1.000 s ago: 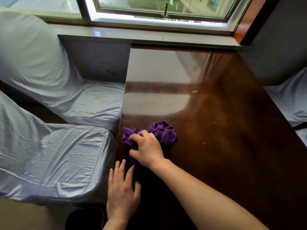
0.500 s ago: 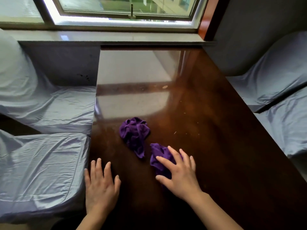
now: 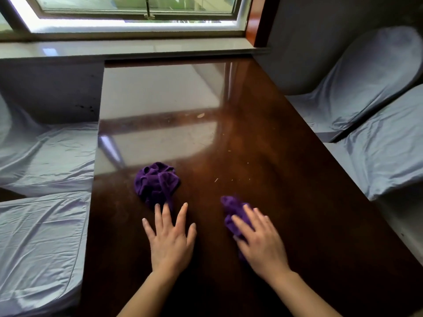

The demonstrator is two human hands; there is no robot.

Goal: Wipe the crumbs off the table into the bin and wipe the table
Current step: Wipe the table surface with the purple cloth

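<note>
A bunched purple cloth (image 3: pixel 156 183) lies on the dark glossy wooden table (image 3: pixel 297 202), left of the middle. My left hand (image 3: pixel 170 239) rests flat on the table just in front of it, fingers spread, with the fingertips at the cloth's near edge. A second, smaller purple cloth (image 3: pixel 232 208) sits to the right, and my right hand (image 3: pixel 261 241) presses down on it, covering its near part. Crumbs are scattered beyond the cloths: a larger crumb (image 3: pixel 200 115) farther back and tiny crumbs (image 3: pixel 216 180) near the middle. No bin is in view.
Chairs in pale grey covers stand along the left side (image 3: pixel 45 156) and the right side (image 3: pixel 377 145) of the table. A stone window sill (image 3: pixel 137 50) and a window close off the far end.
My right hand has drawn the smaller cloth away from the bunched one, to the right and nearer. My left hand moved from the table's left edge up to the bunched cloth.
</note>
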